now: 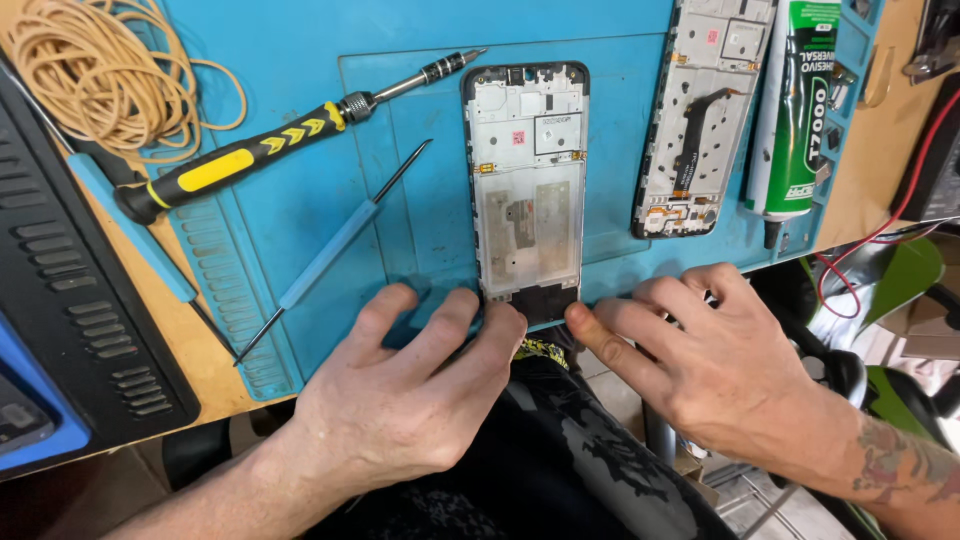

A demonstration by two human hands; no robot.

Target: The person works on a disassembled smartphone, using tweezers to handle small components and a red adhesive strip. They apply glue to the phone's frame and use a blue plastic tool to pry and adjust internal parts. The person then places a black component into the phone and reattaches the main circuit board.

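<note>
An opened phone frame point(527, 190) lies face down on the blue work mat point(300, 100), its bare inner side up and its lower end at the mat's near edge. My left hand point(400, 390) rests on the mat with its fingertips pressing the frame's lower left corner. My right hand point(700, 360) comes in from the right, its forefinger tip touching the frame's lower right corner. Neither hand holds a tool. The bottom edge of the frame is partly hidden by my fingers.
A second phone frame point(705, 110) lies to the right, beside a green and white glue tube point(795, 110). A black and yellow screwdriver point(270, 145) and a thin blue pry tool point(335, 250) lie left of the frame. Coiled tan cord point(100, 70) sits at the top left.
</note>
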